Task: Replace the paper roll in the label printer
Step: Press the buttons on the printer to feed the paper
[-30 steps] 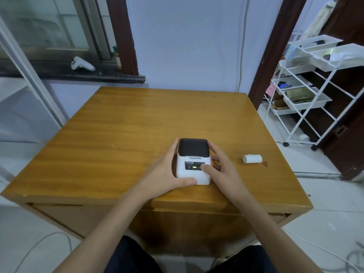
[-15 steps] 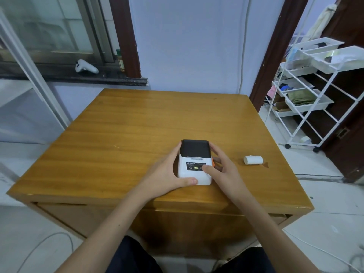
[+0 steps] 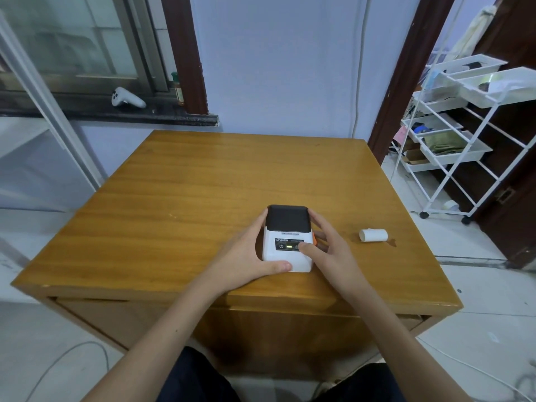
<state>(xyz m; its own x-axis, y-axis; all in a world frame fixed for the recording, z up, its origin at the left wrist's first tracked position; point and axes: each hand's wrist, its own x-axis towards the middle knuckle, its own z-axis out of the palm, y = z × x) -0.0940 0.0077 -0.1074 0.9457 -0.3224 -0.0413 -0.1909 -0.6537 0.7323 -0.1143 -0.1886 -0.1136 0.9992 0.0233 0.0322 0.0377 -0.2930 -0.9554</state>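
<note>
Printer (image 3: 287, 242): small white body with a black lid at the far end, lying flat on the bench near its front edge; lid closed; a green light shows on the dark front panel.
Left hand (image 3: 246, 256): cupped against the printer's left side, fingers (image 3: 259, 224) laid together along that side and reaching up to the black lid, thumb stretched along the near edge of the white body.
Right hand (image 3: 330, 250): against the printer's right side, fingers slightly spread around the far right corner, thumb tip pressed on the right end of the dark panel; an orange part of the printer shows just beside the fingers.
Roll (image 3: 373, 235): white paper roll lying on its side on the bench, to the right of the printer, apart from both hands.
Bench (image 3: 188, 198): wooden, bare apart from the printer and roll.
Sill (image 3: 87, 113): dark ledge behind the bench on the left, a white controller (image 3: 127, 97) lying on it.
Rack (image 3: 464, 126): white wheeled shelves with trays, standing on the floor to the right.
</note>
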